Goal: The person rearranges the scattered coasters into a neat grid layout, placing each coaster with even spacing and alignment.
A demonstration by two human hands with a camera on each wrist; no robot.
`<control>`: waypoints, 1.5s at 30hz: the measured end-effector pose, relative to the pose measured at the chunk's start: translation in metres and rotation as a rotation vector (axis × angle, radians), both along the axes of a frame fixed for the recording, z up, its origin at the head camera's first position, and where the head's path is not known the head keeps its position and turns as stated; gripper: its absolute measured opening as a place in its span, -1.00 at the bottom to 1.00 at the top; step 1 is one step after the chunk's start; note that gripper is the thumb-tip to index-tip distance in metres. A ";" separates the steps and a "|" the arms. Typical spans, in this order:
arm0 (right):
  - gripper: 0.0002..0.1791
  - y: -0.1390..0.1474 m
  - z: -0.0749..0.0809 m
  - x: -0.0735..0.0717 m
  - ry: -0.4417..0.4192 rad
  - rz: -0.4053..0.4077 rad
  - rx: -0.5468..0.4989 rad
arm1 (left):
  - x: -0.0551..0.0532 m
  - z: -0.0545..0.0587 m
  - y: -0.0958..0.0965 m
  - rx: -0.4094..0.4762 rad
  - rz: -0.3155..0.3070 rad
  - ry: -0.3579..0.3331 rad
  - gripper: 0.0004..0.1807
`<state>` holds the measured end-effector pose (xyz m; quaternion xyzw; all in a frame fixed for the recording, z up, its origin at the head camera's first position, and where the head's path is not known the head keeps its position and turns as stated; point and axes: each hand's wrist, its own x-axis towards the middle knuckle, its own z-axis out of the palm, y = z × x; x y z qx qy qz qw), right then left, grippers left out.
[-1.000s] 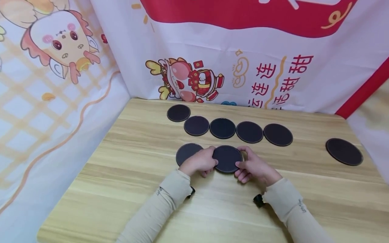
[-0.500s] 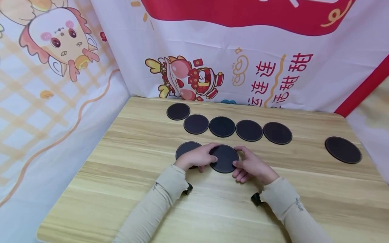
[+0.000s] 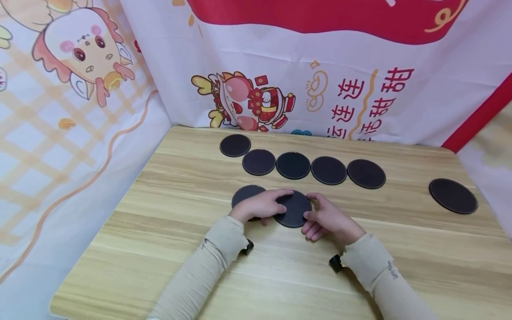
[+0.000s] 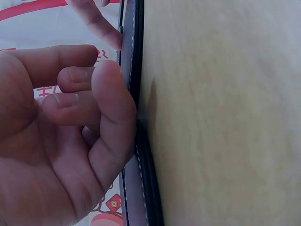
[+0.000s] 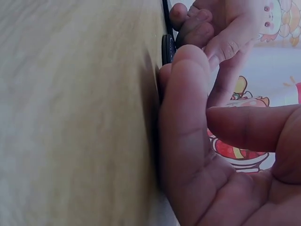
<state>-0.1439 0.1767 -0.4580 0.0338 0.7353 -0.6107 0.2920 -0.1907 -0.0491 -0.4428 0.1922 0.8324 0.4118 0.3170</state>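
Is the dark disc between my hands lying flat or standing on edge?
Flat, or nearly so: the dark disc shows its broad face upward in the head view, not a thin edge.

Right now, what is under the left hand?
In the head view, the left hand partly covers one dark disc and, further right, the held disc. The parts directly beneath the hand are covered and cannot be seen there.

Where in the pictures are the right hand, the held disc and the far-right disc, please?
Right hand (image 3: 330, 218): head view, on the middle of the back of the hand.
Held disc (image 3: 296, 209): head view, on the middle of its dark top.
Far-right disc (image 3: 454, 196): head view, on the centre of its top.
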 end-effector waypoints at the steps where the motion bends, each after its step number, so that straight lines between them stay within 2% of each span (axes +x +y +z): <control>1: -0.29 0.000 0.001 0.000 -0.002 0.001 0.001 | 0.000 0.001 0.000 -0.001 0.000 0.001 -0.36; 13: -0.23 0.022 0.019 -0.006 0.000 0.080 0.052 | -0.006 0.005 0.005 -0.013 -0.004 0.021 -0.47; 22: -0.22 0.024 0.022 -0.010 0.019 0.084 0.101 | -0.006 0.008 0.006 -0.016 0.014 0.020 -0.48; 27: -0.24 0.024 0.021 -0.007 0.022 0.069 0.127 | -0.006 0.007 0.005 0.007 0.007 0.005 -0.48; 30: -0.24 0.024 0.020 -0.004 0.032 0.064 0.126 | -0.010 0.006 0.000 0.030 0.020 0.024 -0.48; 32: -0.26 0.024 0.020 -0.003 0.047 0.062 0.122 | -0.016 0.007 -0.007 0.058 0.062 0.056 -0.48; 34: -0.26 0.023 0.022 -0.003 0.060 0.055 0.119 | -0.026 0.011 -0.018 0.080 0.139 0.105 -0.49; 37: -0.28 0.020 0.028 -0.005 0.081 0.050 0.111 | -0.051 0.018 -0.039 0.062 0.267 0.218 -0.51; 39: -0.25 0.017 0.033 -0.007 0.094 0.051 0.117 | -0.072 0.020 -0.055 -0.049 0.323 0.346 -0.50; 41: -0.24 0.013 0.038 -0.010 0.110 0.060 0.124 | -0.090 0.020 -0.069 -0.207 0.367 0.445 -0.45; 43: -0.22 0.008 0.042 -0.013 0.119 0.065 0.134 | -0.104 0.018 -0.082 -0.379 0.369 0.496 -0.41; 45: -0.21 0.004 0.045 -0.016 0.129 0.078 0.143 | -0.112 0.016 -0.090 -0.513 0.341 0.491 -0.40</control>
